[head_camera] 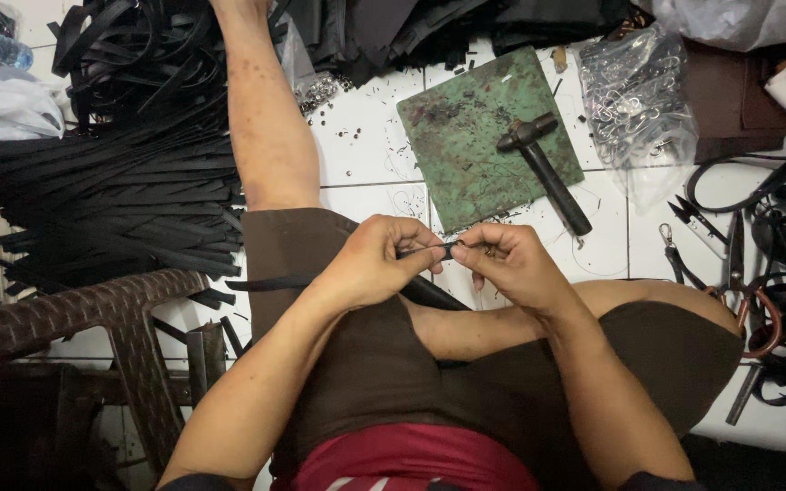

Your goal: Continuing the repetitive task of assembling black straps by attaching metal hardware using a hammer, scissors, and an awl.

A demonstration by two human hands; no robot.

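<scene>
- A thin black strap (429, 253) is pinched between the left hand (370, 264) and right hand (511, 264), just below the green slab (466, 155).
- A hammer (543, 168) is laid on that slab.
- Judged best: the strap is kept taut, fingertips close together.

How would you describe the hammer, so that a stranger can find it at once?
Look at the white tiled floor beyond the person's knees, where a worn green square mat lies. The hammer rests across its right edge, all black with a straight handle, the only tool touching the mat.
</scene>
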